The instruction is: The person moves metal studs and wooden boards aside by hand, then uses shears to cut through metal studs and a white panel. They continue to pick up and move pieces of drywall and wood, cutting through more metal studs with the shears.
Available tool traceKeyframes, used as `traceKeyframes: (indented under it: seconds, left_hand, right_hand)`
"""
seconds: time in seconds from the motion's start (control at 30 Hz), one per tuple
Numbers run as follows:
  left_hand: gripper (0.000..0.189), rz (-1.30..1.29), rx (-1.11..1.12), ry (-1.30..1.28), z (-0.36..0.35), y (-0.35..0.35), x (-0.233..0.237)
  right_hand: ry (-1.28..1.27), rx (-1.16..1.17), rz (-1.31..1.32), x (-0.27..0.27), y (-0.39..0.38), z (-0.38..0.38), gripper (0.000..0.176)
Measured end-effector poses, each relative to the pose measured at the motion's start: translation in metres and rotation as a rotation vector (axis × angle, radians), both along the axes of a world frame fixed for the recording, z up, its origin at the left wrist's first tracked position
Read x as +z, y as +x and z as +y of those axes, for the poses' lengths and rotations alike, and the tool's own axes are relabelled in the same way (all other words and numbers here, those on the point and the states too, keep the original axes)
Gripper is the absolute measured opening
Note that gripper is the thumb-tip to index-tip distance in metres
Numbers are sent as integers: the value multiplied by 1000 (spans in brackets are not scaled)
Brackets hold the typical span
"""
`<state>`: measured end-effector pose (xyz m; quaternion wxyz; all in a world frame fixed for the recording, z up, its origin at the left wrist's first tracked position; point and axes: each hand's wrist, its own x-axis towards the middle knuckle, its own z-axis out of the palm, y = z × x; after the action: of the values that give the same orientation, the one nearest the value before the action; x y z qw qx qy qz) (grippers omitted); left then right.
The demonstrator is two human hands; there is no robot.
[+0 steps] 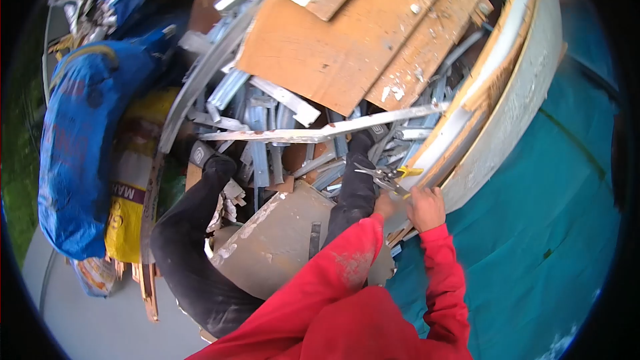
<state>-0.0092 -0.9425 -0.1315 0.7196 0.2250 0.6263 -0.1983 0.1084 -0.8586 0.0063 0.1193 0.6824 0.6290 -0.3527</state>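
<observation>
A pair of tin snips (385, 176) with yellow handles and metal jaws is in front of me, its handles spread and jaws pointing left. My right hand (427, 209) is closed with curled fingers at the end of the lower handle, close to the edge of a curved white panel. My left hand (385, 205) lies just below the snips, small and blurred; its fingers do not show clearly. Beyond the snips runs a long, pale, bent strip (327, 133) across a heap of cut metal profiles (260, 127).
My legs in dark trousers stand among the scrap. Brown boards (333, 43) lie on the heap ahead. The curved panel (510, 107) borders it at right, beside a teal tarp (507, 227). A blue bag (80, 153) and yellow sack (125, 223) sit at left; a grey board (273, 237) lies below.
</observation>
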Motion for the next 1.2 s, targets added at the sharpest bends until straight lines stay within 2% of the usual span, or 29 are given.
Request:
traceKeyframes:
  seconds: [0.07, 0.13, 0.27, 0.3, 0.37, 0.4, 0.47, 0.53, 0.57, 0.6, 0.7, 0.73, 0.8, 0.83, 0.93, 1.03, 1.1, 1.2]
  left_hand:
    - [48, -54, 220, 20, 44, -7, 25]
    - [34, -21, 664, -69, 92, -19, 67]
    - [60, -313, 1026, -192, 126, -64, 94]
    - [68, -265, 1103, -255, 132, -78, 96]
    - [66, -336, 1156, -187, 145, -125, 101]
    - [58, -292, 1138, -43, 151, -150, 102]
    - [48, -30, 866, 297, 207, -214, 137]
    - [44, 306, 479, 720, 235, -300, 127]
    - [44, 403, 440, 1003, 279, -333, 170]
    - [46, 603, 354, 1275, 299, -374, 177]
    - [46, 1094, -125, 1736, 383, -495, 247]
    - [46, 1186, -277, 1892, 409, -534, 269]
    - [46, 1403, -388, 1968, 453, -584, 308]
    - [47, 1477, -474, 2010, 467, -613, 313]
    - [50, 1656, -727, 1663, 479, -717, 275]
    - [51, 1672, -625, 1653, 478, -732, 246]
    - [49, 1633, -526, 1815, 484, -733, 233]
    - [48, 1596, -445, 1923, 484, -734, 228]
  right_hand:
    - [0, -20, 1, -8, -4, 0, 22]
    - [-19, -12, -40, -14, -10, 3, 26]
    - [-43, -12, -118, -18, -23, 12, 31]
    - [-42, -5, -136, -19, -25, 13, 31]
    - [-47, -29, -167, -23, -30, 16, 31]
    - [-51, -64, -180, -25, -33, 18, 32]
    - [-54, -148, -184, -31, -37, 18, 34]
    - [-47, -234, -161, -36, -38, 18, 37]
    - [-66, -279, -156, -38, -37, 17, 39]
    - [-80, -322, -149, -41, -38, 19, 41]
    - [-125, -537, -68, -37, -48, 31, 44]
    - [-138, -623, -29, -38, -53, 35, 45]
    - [-81, -611, 14, -37, -69, 49, 46]
    - [-55, -601, 37, -39, -79, 59, 46]
    - [74, -435, 46, -48, -114, 94, 52]
    - [97, -284, 41, -64, -154, 124, 59]
    - [53, -222, 102, -58, -181, 141, 61]
    - [-102, -120, 3, -67, -213, 156, 47]
